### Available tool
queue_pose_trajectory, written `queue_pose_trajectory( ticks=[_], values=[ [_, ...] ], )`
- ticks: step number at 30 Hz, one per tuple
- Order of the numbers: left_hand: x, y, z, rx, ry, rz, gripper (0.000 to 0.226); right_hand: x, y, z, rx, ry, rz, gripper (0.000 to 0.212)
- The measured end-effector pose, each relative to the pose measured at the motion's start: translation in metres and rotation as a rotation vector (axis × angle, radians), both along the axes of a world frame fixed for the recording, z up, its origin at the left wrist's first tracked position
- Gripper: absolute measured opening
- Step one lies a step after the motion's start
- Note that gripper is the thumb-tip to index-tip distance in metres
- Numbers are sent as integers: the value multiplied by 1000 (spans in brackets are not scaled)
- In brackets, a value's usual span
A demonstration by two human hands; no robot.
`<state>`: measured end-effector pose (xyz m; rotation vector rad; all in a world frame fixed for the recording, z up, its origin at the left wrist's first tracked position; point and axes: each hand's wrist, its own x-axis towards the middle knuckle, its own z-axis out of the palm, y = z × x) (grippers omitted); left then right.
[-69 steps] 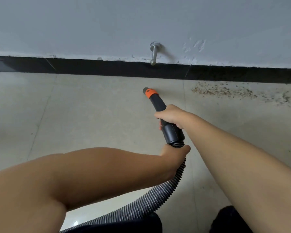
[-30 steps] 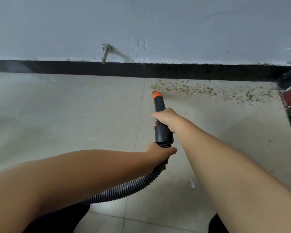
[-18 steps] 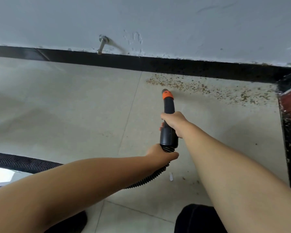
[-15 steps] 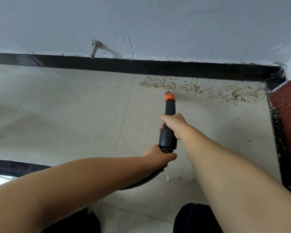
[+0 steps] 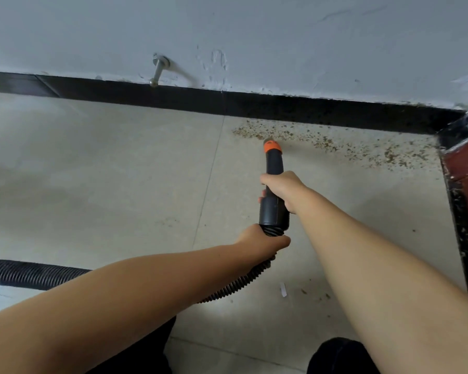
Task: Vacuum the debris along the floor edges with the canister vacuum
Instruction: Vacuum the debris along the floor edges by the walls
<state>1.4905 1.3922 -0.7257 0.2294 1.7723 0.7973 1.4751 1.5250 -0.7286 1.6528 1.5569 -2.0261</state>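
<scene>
beside the debris (image 5: 335,143), both hands grip: right hand (image 5: 281,188) nozzle (image 5: 274,163), left hand (image 5: 262,240) hose (image 5: 243,282).

Both arms stretched fwd, forearms bare. Right hand (image 5: 283,188) curled round the nozzle (image 5: 274,168) midway; left hand (image 5: 262,240) grips the hose (image 5: 243,280) just behind.
</scene>
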Motion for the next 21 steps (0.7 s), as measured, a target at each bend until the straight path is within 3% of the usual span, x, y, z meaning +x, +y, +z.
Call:
queue_pose_trajectory(
  ticks=[10, 21],
  values=[
    [-30, -2, -4, 33, 24, 125, 17, -43, -5, 8, -18, 24, 168, 23],
    [12, 20, -13, 52, -30, -44, 15, 19, 21, -4, 12, -14, -20, 10]
  ],
)
